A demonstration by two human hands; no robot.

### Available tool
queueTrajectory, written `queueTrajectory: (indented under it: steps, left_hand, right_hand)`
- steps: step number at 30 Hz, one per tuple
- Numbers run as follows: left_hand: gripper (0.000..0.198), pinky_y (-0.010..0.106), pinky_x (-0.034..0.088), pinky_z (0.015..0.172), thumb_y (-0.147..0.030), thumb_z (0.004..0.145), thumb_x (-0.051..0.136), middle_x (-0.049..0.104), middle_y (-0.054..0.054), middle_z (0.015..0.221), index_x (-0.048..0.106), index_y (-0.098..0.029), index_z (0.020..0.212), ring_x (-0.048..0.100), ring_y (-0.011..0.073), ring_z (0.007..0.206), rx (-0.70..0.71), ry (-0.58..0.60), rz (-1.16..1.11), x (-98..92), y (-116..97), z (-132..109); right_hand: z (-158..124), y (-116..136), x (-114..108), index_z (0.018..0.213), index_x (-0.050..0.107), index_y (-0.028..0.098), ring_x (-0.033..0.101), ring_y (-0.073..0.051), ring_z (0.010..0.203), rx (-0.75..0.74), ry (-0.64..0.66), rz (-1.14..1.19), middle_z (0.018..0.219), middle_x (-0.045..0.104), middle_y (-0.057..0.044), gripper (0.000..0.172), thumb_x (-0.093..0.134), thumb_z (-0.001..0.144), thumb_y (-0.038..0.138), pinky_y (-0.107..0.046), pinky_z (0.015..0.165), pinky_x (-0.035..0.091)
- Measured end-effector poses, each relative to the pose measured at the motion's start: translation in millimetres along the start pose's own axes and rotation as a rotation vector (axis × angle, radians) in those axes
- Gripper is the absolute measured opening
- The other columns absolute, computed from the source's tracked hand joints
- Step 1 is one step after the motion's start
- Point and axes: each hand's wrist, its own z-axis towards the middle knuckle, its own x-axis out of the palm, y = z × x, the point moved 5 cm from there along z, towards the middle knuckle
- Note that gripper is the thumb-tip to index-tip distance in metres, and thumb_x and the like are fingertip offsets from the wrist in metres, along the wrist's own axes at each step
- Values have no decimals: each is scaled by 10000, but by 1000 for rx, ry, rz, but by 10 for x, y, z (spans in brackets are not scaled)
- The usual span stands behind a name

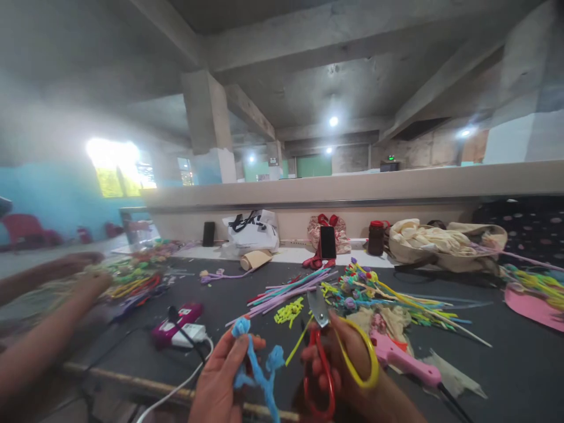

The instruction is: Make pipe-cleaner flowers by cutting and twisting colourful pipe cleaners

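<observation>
My left hand pinches a blue pipe-cleaner piece with fuzzy knobs on its branches; one knob rises above the thumb. In my right hand is a pair of scissors with one red and one yellow handle loop, blades pointing up and away. A yellow-green pipe-cleaner stem lies between the hands; whether the right fingers touch it, I cannot tell. Beyond the hands are short yellow-green pieces and a bundle of purple pipe cleaners.
A pink glue gun with a cord lies right of the scissors. Finished-looking colourful stems are piled behind it. A white plug and cable sit left, by a purple box. Another person's arms reach in at far left.
</observation>
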Motion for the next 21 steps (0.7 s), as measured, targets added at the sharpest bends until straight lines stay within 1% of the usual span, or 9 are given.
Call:
queueTrajectory:
  steps: [4,7,10,12,14,17,18,20,21]
  left_hand:
    - [252,141,422,449,-271,562,724,676,-17,575,624,-194,780,552,95,515,26,-18,-21,-99,-34,51]
    - [198,158,431,451,-274,575,716,664,-23,588,620,-182,721,545,97,503,4,22,-15,-46,27,16]
    - [221,181,452,499,-290,583,711,657,-17,580,620,-180,753,560,111,529,-1,58,-39,33,86,-13]
    - [272,187,449,504,-304,588,707,650,-22,579,617,-191,819,554,111,528,-6,87,-63,85,111,-16]
    - [300,188,431,478,-313,597,700,634,-31,570,617,-196,860,524,99,491,-23,133,-66,142,130,-14]
    - [260,187,407,464,-321,586,704,627,-14,568,644,-167,787,492,89,470,7,197,-40,230,121,-11]
    - [253,189,403,466,-324,572,712,633,-4,570,652,-160,755,487,88,467,26,218,-30,263,113,-11]
    - [259,203,406,485,-328,538,731,648,16,571,664,-159,722,502,102,484,58,261,-19,336,105,-14]
    - [271,212,410,499,-330,521,739,655,24,570,670,-162,722,513,112,496,66,282,-16,376,107,-19]
  right_hand:
    - [403,235,66,793,475,160,554,-108,368,24,-82,-5,571,619,-35,423,349,805,564,-190,332,419]
    - [654,316,26,756,473,159,519,-75,351,41,-142,-29,579,597,2,434,321,826,560,-192,349,426]
    - [747,318,-21,739,480,151,510,-70,348,30,-175,-66,562,582,12,464,328,814,583,-196,355,429]
    - [689,288,-24,746,478,155,514,-91,333,3,-163,-96,522,579,0,479,339,788,611,-205,332,422]
    - [532,255,-16,806,485,163,515,-111,323,-40,-128,-126,497,585,-8,476,367,762,622,-208,309,409]
    - [170,222,-62,982,488,187,530,-130,343,-112,-68,-182,533,623,-9,455,512,716,557,-200,292,387]
    - [42,210,-102,1016,496,188,554,-149,371,-122,-44,-218,562,641,-23,482,585,675,517,-218,312,404]
    - [-200,237,-195,1045,536,183,573,-150,421,-246,6,-407,582,651,-30,500,614,661,494,-248,409,448]
    - [-298,237,-265,1048,555,193,578,-151,448,-273,6,-432,592,654,-28,498,660,632,447,-254,449,455]
